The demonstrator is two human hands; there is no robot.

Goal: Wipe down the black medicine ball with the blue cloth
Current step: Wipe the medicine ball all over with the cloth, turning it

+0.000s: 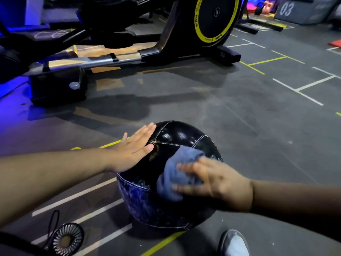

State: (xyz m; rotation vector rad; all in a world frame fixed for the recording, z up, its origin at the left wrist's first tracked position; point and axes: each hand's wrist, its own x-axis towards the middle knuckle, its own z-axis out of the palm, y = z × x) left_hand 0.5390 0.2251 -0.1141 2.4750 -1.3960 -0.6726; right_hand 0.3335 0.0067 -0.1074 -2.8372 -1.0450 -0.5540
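Note:
The black medicine ball [177, 137] sits on the dark gym floor just in front of me, glossy with white stitched seams. My left hand [129, 150] lies flat against the ball's upper left side, fingers straight. My right hand [212, 180] is blurred with motion and presses the crumpled blue cloth [175, 172] onto the ball's right front, its fingers spread over the cloth. Most of the cloth shows to the left of my fingers.
A black and yellow exercise machine [214, 21] with a long rail stands behind the ball. A small round fan with a cord [68, 239] lies at the lower left. A shoe [234, 242] shows at the bottom right. White and yellow lines mark the floor.

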